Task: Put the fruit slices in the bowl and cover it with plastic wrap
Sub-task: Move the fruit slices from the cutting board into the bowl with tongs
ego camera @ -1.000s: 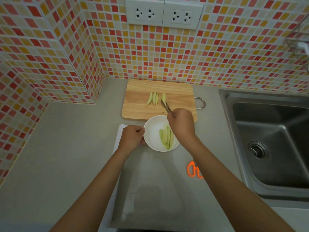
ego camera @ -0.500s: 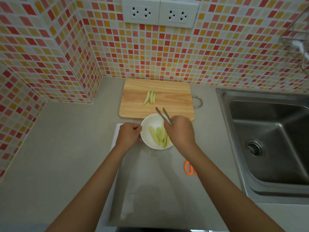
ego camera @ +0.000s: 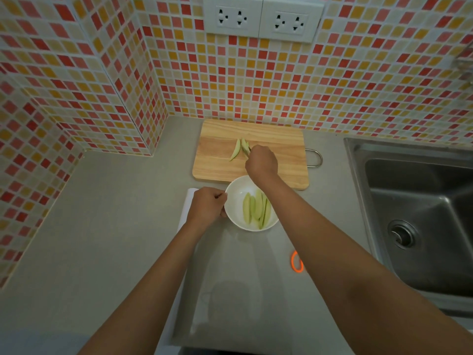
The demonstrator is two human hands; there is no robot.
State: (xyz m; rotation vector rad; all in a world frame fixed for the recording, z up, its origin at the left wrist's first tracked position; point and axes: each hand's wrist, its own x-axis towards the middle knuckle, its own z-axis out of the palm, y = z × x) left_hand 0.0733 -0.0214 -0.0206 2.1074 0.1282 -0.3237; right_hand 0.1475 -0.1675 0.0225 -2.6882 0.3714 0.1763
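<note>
A white bowl [ego camera: 235, 201] sits on the grey counter just in front of a wooden cutting board [ego camera: 217, 160]. Several pale green fruit slices [ego camera: 256, 208] lie in the bowl. A few more slices [ego camera: 236, 149] rest on the board. My left hand [ego camera: 208, 206] grips the bowl's left rim. Over the board, my right hand [ego camera: 262, 162] is closed on metal tongs; their tips, mostly hidden by the hand, touch the slices there. A sheet of plastic wrap [ego camera: 230, 290] lies flat on the counter under and in front of the bowl.
A steel sink [ego camera: 422, 213] fills the right side. Orange-handled scissors [ego camera: 297, 262] lie partly hidden under my right forearm. Tiled walls close off the back and left; a double socket [ego camera: 261, 19] sits on the back wall. The board has a metal handle [ego camera: 316, 157] on its right.
My right hand dropped a slice into the bowl, then moved with the tongs from over the bowl back up to the slices on the board. My left hand stayed on the rim.
</note>
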